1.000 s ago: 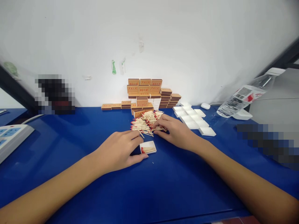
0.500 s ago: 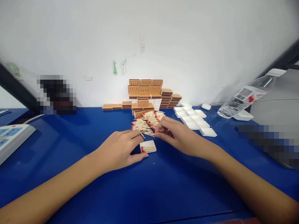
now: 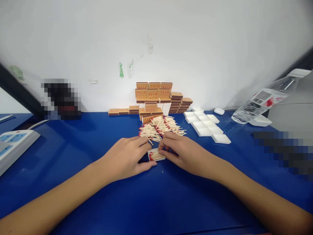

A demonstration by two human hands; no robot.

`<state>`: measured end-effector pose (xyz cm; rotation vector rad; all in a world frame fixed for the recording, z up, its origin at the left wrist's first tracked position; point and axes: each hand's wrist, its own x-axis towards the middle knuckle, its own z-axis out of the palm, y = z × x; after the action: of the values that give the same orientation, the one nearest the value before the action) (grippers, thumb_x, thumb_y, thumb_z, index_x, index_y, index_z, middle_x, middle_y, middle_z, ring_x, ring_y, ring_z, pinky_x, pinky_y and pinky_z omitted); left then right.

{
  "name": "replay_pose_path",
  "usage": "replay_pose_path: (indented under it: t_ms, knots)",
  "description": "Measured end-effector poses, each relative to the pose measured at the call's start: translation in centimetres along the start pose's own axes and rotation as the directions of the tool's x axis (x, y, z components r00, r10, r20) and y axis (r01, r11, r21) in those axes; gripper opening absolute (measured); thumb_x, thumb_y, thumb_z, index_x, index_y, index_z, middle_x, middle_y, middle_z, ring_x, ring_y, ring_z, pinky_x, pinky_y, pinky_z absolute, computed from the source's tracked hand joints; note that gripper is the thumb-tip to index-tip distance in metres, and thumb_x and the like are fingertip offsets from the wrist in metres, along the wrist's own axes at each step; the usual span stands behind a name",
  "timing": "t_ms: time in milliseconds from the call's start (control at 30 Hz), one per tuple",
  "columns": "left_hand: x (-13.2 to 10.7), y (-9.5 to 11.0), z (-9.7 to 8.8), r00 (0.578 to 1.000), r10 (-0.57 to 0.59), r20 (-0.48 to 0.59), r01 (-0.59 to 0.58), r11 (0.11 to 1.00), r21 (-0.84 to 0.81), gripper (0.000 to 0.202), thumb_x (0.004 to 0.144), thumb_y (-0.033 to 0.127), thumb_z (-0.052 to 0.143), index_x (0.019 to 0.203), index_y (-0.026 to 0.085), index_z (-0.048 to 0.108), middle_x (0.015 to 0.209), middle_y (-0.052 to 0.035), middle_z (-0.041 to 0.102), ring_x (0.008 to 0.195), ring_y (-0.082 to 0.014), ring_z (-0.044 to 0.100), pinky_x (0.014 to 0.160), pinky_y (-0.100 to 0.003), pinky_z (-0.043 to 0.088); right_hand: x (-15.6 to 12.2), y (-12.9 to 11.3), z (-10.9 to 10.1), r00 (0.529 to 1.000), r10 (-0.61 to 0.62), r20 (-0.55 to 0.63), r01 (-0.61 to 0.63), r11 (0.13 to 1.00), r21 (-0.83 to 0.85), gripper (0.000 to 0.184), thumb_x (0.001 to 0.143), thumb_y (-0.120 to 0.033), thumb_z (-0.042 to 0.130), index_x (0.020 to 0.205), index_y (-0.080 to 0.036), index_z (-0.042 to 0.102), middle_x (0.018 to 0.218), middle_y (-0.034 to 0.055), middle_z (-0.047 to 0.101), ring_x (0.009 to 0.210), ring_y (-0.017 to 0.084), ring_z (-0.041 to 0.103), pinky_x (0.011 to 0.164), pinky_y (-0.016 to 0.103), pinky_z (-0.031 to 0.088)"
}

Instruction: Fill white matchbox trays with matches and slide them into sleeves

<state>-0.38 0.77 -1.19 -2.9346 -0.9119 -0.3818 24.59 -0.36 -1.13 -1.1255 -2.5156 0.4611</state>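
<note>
Gripping the white tray (image 3: 156,150) is the left hand (image 3: 127,155); the right hand (image 3: 184,150) pinches narrowly above matches (image 3: 156,156) (hold unclear).

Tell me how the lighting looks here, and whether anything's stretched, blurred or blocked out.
Head view: soft, fairly even light on the wall, with the table darker below the right arm; head view: the bottle slants near the right edge, perhaps partly wide-angle stretch; head view: mosaic squares hide details at left and right; head view: matches look reasonably sharp.
</note>
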Motion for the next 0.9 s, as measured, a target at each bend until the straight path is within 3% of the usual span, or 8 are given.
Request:
replay_pose_path:
  t_ms: [133,267,467,700,900]
  knots:
    - [0.1,0.1,-0.2,1.000,-0.002,0.000,0.002,1.000,-0.006,0.031,0.101,0.047,0.065,0.108,0.017,0.071,0.105,-0.0066,0.073,0.096,-0.0260,0.074,0.078,-0.038,0.059,0.2,0.6,-0.9,0.996,-0.010,-0.088,0.010,1.000,-0.001,0.012,0.104,-0.018,0.058,0.096,-0.019,0.067,0.096,0.0036,0.063,0.081,0.016,0.059,0.072,0.030,0.044]
    - [0.1,0.1,-0.3,1.000,-0.001,-0.015,0.001,1.000,0.005,0.031,0.101,0.047,0.066,0.107,0.017,0.072,0.102,-0.0060,0.073,0.093,-0.0263,0.074,0.074,-0.038,0.058,0.1,2.7,-1.9,0.979,0.036,-0.200,-0.055,0.995,-0.088,0.008,0.102,-0.021,0.061,0.094,-0.019,0.065,0.092,0.0036,0.061,0.082,0.018,0.058,0.072,0.031,0.042]
    - [0.1,0.2,-0.2,1.000,0.007,-0.020,-0.006,1.000,0.016,0.031,0.101,0.047,0.065,0.106,0.017,0.072,0.100,-0.0055,0.072,0.089,-0.0250,0.073,0.072,-0.037,0.056,0.4,4.9,-1.8,0.988,0.102,-0.116,-0.119,0.982,-0.145,0.014,0.103,-0.031,0.060,0.096,-0.019,0.065,0.099,0.0065,0.062,0.084,0.020,0.059,0.075,0.033,0.045]
    - [0.0,0.0,-0.2,1.000,0.008,-0.017,-0.008,1.000,0.028,0.031,0.101,0.048,0.064,0.105,0.018,0.071,0.100,-0.0052,0.072,0.087,-0.0241,0.071,0.069,-0.036,0.052,0.9,4.7,-1.6,0.991,0.121,-0.048,-0.126,0.987,-0.099,0.017,0.105,-0.030,0.056,0.093,-0.020,0.062,0.098,0.0066,0.062,0.081,0.018,0.057,0.071,0.031,0.044]
    - [0.0,-0.1,-0.1,0.999,0.015,-0.032,-0.014,0.999,0.038,0.032,0.101,0.048,0.065,0.105,0.017,0.071,0.099,-0.0045,0.071,0.087,-0.0238,0.071,0.067,-0.036,0.051,0.5,4.6,-1.5,0.990,0.142,0.010,-0.137,0.966,-0.218,0.018,0.108,-0.028,0.050,0.096,-0.019,0.059,0.101,0.0091,0.063,0.086,0.020,0.061,0.078,0.034,0.048]
